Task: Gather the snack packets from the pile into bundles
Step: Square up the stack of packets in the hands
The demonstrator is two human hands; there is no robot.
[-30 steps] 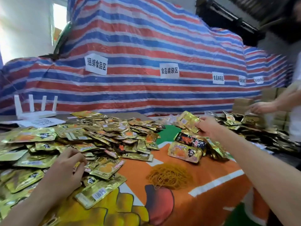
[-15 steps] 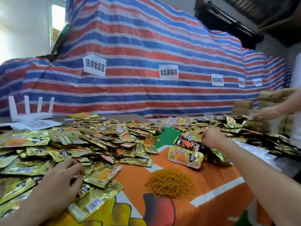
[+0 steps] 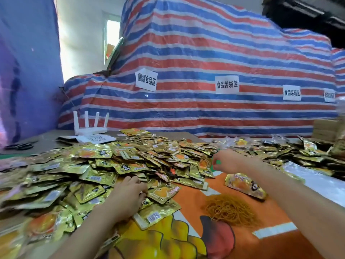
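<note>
A large pile of gold snack packets [image 3: 130, 161] covers the left and middle of the table. My left hand [image 3: 128, 193] lies palm down on the pile's near edge, its fingers curled round a few snack packets beneath it. My right hand [image 3: 225, 161] reaches the pile's right edge, thumb and fingers spread apart with green cloth showing between them, fingertips at a packet [image 3: 204, 164]. A bundle of packets [image 3: 244, 186] lies under my right forearm. A heap of orange rubber bands [image 3: 230, 210] sits on the cloth between my arms.
More gold packets [image 3: 291, 152] spread along the far right. A white router [image 3: 91, 126] and scissors [image 3: 19, 146] sit at the back left. Cardboard boxes [image 3: 326, 128] stand at the right. A striped tarp [image 3: 205, 62] rises behind the table.
My right hand left the right-hand packets and moved left to the main pile's edge. The view swung left. My left hand stayed on the pile.
</note>
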